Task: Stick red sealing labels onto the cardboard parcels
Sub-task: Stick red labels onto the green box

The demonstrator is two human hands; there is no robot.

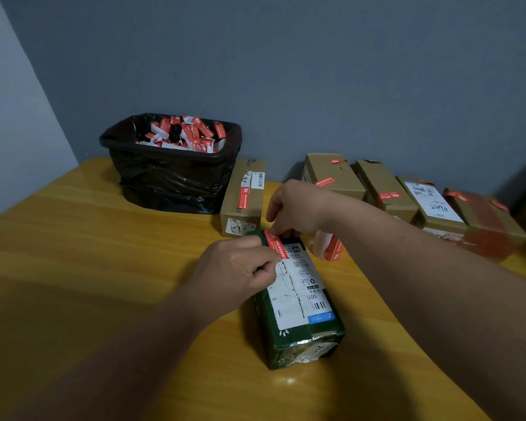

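Hands: left hand (240, 265) and right hand (295, 208) pinch the ends of a red label (276, 244).
Label: over the far end of the green parcel (298, 302), mid-desk.
Risk: uneven lowering could crease or skew it.

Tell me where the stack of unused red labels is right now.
The label stack lies on the table just right of the green parcel, under the right hand, in front of the brown parcels.

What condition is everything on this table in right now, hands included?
Green parcel: lying flat, being labelled.
Red label: held over the parcel's far end.
Left hand: pinching the label.
Right hand: pinching the label's far end.
Bin: full of label scraps.
Brown parcels: closed, red-labelled.
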